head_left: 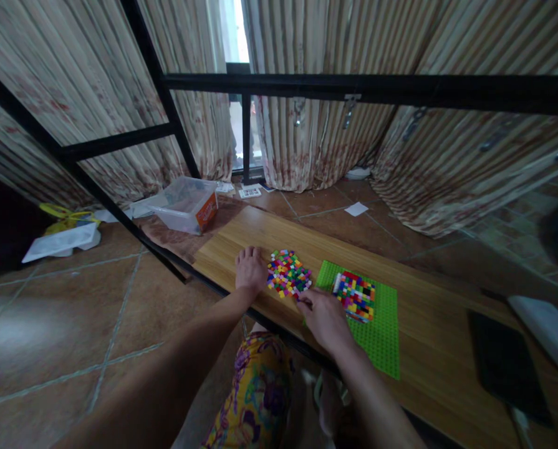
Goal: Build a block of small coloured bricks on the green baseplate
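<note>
A person seated at a wooden table [269, 234] works over a pile of small coloured bricks [288, 273], seen from a head-worn camera. The left hand [250, 269] lies flat, palm down and fingers spread, on the tabletop just to the left of the pile, its fingers touching or nearly touching the pile's edge and holding nothing. The right hand [323, 315] rests at the pile's near right corner, fingertips drawn together against the outermost bricks; whether a brick is pinched between them cannot be told at this size. Just right of that hand a green baseplate [381, 337] lies flat on the table, carrying a block of assembled multicoloured bricks [355, 295] at its far end, close beside the right hand's knuckles. A clear plastic bin [187, 202] sits on the tiled floor beyond the table's far left corner. A dark flat tablet [505, 362] lies on the table well to the right. Striped curtains [316, 131] hang behind a black metal frame [353, 87].
</note>
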A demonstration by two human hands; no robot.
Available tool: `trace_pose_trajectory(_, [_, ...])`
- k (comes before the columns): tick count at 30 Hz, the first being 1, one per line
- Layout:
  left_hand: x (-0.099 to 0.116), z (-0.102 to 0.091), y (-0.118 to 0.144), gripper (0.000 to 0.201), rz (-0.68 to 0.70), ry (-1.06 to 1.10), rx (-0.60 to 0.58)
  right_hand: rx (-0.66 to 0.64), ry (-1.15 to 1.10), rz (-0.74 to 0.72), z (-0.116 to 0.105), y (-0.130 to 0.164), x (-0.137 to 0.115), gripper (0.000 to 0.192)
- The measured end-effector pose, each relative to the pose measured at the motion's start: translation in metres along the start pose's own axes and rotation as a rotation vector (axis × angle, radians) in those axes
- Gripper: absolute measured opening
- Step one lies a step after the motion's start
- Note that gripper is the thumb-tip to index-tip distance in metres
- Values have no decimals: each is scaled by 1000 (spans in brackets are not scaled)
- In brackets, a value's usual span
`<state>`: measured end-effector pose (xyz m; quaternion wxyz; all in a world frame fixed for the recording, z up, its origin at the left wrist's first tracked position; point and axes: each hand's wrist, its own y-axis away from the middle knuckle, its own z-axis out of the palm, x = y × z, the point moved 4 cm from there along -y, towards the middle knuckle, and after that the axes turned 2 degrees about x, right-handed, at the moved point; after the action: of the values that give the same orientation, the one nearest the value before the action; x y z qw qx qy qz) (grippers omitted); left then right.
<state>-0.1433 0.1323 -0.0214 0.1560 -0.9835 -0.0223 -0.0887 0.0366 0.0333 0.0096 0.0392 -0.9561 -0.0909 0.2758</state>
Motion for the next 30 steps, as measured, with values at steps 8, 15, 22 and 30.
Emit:
trace_pose_trajectory(8, [0, 1, 0, 30, 4, 7, 19, -44, 187, 108, 16, -6, -8, 9])
trace_pose_trajectory(15, [-2, 2, 0, 30, 2, 6, -3, -78, 248, 150, 19, -8, -5, 12])
trace_pose_trajectory(22, [-1, 1, 0, 31, 3, 15, 15, -43, 260, 139, 22, -8, -5, 21])
trace_pose_trajectory(30, [-2, 1, 0, 30, 5, -1, 11, 125, -82, 120, 10, -8, 0, 19])
